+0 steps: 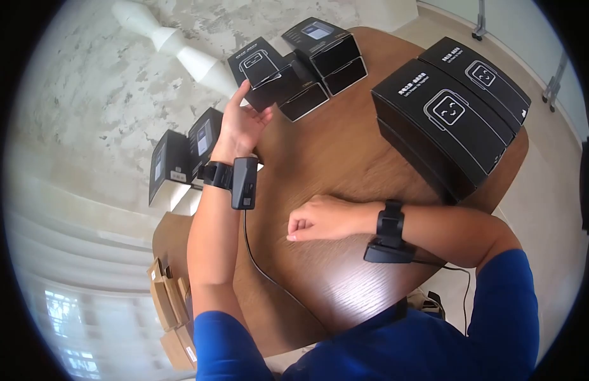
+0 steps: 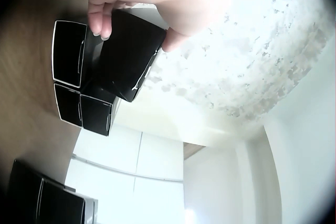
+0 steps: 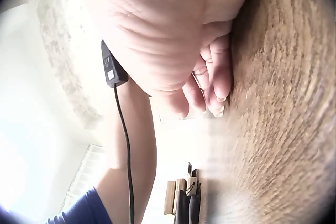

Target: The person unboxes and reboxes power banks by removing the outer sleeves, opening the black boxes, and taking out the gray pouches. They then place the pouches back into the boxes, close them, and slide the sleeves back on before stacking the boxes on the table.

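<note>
My left hand (image 1: 242,129) grips a black box (image 1: 256,63) with a white line drawing on its top. In the left wrist view the thumb lies along one side of this box (image 2: 131,58) and the fingers along the other. It sits tilted over the neighbouring black boxes (image 2: 69,53), its lower edge overlapping them. My right hand (image 1: 326,217) rests on the wooden table (image 1: 332,152), fingers loosely curled and holding nothing. The right wrist view shows that hand's fingers (image 3: 221,71) beside the wood grain.
Two large black boxes (image 1: 428,108) stand at the table's right side. Smaller black boxes (image 1: 336,57) are stacked at the far edge, and two more boxes (image 1: 169,162) stand at the left edge. Brown cardboard pieces (image 1: 171,305) lie at the lower left. A cable (image 1: 256,263) trails from the left wrist camera.
</note>
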`<state>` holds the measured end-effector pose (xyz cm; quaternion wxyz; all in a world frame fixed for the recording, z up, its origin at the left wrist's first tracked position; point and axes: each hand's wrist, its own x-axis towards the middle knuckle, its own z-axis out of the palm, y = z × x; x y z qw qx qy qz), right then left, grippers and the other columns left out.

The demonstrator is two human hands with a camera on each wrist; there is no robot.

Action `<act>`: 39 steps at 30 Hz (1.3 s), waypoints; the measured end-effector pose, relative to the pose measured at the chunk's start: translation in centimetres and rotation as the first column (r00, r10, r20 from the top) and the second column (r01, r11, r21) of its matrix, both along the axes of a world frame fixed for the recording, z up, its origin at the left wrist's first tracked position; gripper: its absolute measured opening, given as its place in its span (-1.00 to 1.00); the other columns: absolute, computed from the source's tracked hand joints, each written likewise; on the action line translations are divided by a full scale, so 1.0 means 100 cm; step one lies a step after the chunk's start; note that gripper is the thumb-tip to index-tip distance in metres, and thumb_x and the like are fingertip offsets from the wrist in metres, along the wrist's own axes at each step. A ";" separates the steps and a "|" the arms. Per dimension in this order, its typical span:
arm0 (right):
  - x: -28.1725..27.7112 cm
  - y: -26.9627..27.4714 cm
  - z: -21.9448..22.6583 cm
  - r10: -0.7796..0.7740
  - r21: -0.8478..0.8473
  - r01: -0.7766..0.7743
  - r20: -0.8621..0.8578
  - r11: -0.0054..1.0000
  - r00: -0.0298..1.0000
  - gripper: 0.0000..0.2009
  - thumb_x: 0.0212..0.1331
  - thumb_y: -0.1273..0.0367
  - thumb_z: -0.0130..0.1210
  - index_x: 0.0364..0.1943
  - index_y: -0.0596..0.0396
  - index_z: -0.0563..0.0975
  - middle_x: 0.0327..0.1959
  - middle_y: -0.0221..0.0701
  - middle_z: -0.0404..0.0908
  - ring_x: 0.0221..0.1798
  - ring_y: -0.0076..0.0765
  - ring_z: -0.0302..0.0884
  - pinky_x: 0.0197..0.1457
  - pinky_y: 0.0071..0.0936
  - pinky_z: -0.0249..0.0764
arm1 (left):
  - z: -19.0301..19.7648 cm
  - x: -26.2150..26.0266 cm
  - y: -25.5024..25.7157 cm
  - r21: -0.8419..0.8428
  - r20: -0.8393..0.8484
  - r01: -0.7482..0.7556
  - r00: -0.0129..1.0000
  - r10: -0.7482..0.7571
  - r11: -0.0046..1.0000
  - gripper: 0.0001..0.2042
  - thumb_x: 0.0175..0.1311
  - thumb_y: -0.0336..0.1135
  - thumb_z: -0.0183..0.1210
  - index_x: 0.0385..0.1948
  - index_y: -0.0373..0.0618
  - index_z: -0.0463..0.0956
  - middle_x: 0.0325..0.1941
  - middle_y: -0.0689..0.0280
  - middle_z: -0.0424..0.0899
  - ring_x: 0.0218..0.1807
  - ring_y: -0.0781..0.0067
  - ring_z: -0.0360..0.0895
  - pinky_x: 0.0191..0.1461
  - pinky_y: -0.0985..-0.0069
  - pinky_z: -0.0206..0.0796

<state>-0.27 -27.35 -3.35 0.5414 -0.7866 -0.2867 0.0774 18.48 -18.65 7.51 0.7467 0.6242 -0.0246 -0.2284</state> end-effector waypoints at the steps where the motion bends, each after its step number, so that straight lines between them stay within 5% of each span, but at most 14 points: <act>1: -0.001 0.000 0.001 0.004 0.000 -0.004 0.003 1.000 1.000 -0.66 0.18 0.11 0.14 -0.27 0.14 0.61 -0.36 -0.27 0.69 -0.27 -0.29 0.67 -0.13 -0.40 0.53 | -0.002 0.004 -0.003 0.001 -0.006 0.014 1.000 -0.014 1.000 -0.36 0.16 0.03 0.25 -0.07 -0.50 0.27 -0.16 0.09 0.45 -0.20 0.25 0.44 -0.01 0.39 0.35; 11: -0.003 0.001 -0.001 -0.017 0.016 0.017 0.048 1.000 0.999 -0.74 0.17 0.19 0.14 -0.35 0.13 0.61 -0.40 -0.28 0.69 -0.32 -0.27 0.66 -0.22 -0.37 0.53 | -0.010 0.020 -0.015 0.238 0.065 0.144 0.984 -0.164 0.961 -0.32 0.16 0.20 0.18 -0.10 -0.43 0.34 -0.26 0.06 0.56 -0.29 0.31 0.53 -0.11 0.43 0.43; 13: -0.003 0.001 -0.002 -0.017 0.015 0.017 0.049 1.000 0.999 -0.74 0.17 0.20 0.14 -0.35 0.13 0.61 -0.40 -0.28 0.69 -0.33 -0.26 0.66 -0.22 -0.37 0.53 | -0.001 0.010 -0.017 0.510 0.172 0.120 0.956 -0.237 0.852 -0.34 0.19 0.22 0.14 -0.17 -0.41 0.38 -0.32 -0.02 0.59 -0.38 0.31 0.56 -0.36 0.50 0.44; 16: -0.003 0.002 -0.002 -0.023 0.032 0.021 0.071 0.999 0.997 -0.75 0.16 0.20 0.15 -0.36 0.13 0.61 -0.42 -0.28 0.69 -0.34 -0.26 0.66 -0.24 -0.38 0.53 | -0.006 0.013 -0.018 0.702 0.347 -0.067 0.902 -0.259 0.709 -0.21 0.23 0.30 0.02 0.02 -0.49 0.33 -0.05 -0.11 0.54 -0.17 0.21 0.56 -0.12 0.38 0.45; 17: -0.003 0.002 -0.002 -0.027 0.047 0.024 0.064 0.999 0.998 -0.73 0.15 0.20 0.16 -0.37 0.15 0.62 -0.43 -0.25 0.68 -0.34 -0.22 0.66 -0.23 -0.34 0.52 | -0.011 0.014 -0.018 0.701 0.349 -0.071 0.902 -0.255 0.710 -0.21 0.23 0.30 0.02 0.02 -0.49 0.33 -0.05 -0.11 0.54 -0.17 0.21 0.56 -0.12 0.38 0.45; 19: -0.003 0.003 -0.003 -0.028 0.061 0.024 0.056 0.998 0.998 -0.72 0.14 0.19 0.16 -0.39 0.17 0.62 -0.44 -0.22 0.68 -0.34 -0.17 0.66 -0.23 -0.30 0.51 | -0.030 0.020 -0.016 0.453 0.457 -0.076 0.875 -0.158 0.888 -0.12 0.17 0.37 0.02 0.23 -0.36 0.19 0.08 0.00 0.44 0.10 0.23 0.42 0.23 0.19 0.23; 20: -0.003 0.003 -0.003 -0.031 0.066 0.028 0.045 0.997 0.998 -0.72 0.14 0.19 0.16 -0.39 0.17 0.62 -0.44 -0.22 0.68 -0.34 -0.18 0.66 -0.23 -0.31 0.51 | -0.033 0.028 -0.016 0.417 0.362 0.032 0.911 -0.198 0.908 -0.15 0.22 0.37 -0.05 0.30 -0.27 0.13 0.32 0.02 0.22 0.30 0.15 0.21 0.42 0.08 -0.10; 26: -0.003 0.003 -0.005 -0.043 0.064 0.040 0.046 0.997 0.998 -0.72 0.14 0.19 0.17 -0.38 0.17 0.62 -0.46 -0.23 0.68 -0.37 -0.19 0.66 -0.25 -0.33 0.51 | -0.028 0.018 -0.036 0.347 0.327 -0.027 0.940 -0.094 0.937 -0.21 0.29 0.32 -0.11 0.33 -0.21 0.10 0.39 0.00 0.16 0.41 0.12 0.07 0.49 0.06 -0.35; 32: -0.003 0.002 -0.004 -0.045 0.056 0.041 0.074 0.998 0.996 -0.72 0.14 0.19 0.17 -0.38 0.17 0.62 -0.45 -0.23 0.68 -0.37 -0.19 0.65 -0.25 -0.32 0.51 | -0.028 0.007 -0.027 0.195 0.325 0.200 0.911 -0.255 0.960 -0.14 0.32 0.28 -0.12 0.39 -0.28 -0.15 0.38 -0.08 0.14 0.39 0.06 0.15 0.46 0.23 -0.06; 36: -0.003 0.002 -0.004 -0.031 0.072 0.026 0.067 0.997 0.997 -0.72 0.14 0.18 0.17 -0.38 0.16 0.62 -0.44 -0.24 0.68 -0.36 -0.20 0.65 -0.24 -0.32 0.50 | -0.024 -0.024 -0.018 0.123 0.217 0.084 0.970 -0.109 0.989 -0.12 0.36 0.27 -0.20 0.35 -0.44 -0.23 0.32 -0.21 0.20 0.32 0.09 0.29 0.33 0.31 0.18; 39: -0.002 0.000 0.000 -0.002 0.003 0.002 0.032 1.000 0.999 -0.74 0.16 0.21 0.16 -0.31 0.14 0.63 -0.36 -0.25 0.70 -0.28 -0.27 0.67 -0.15 -0.40 0.55 | -0.030 -0.034 0.007 0.092 0.187 0.136 0.971 -0.151 0.986 -0.13 0.36 0.29 -0.25 0.36 -0.42 -0.22 0.30 -0.22 0.22 0.25 0.08 0.37 0.30 0.31 0.21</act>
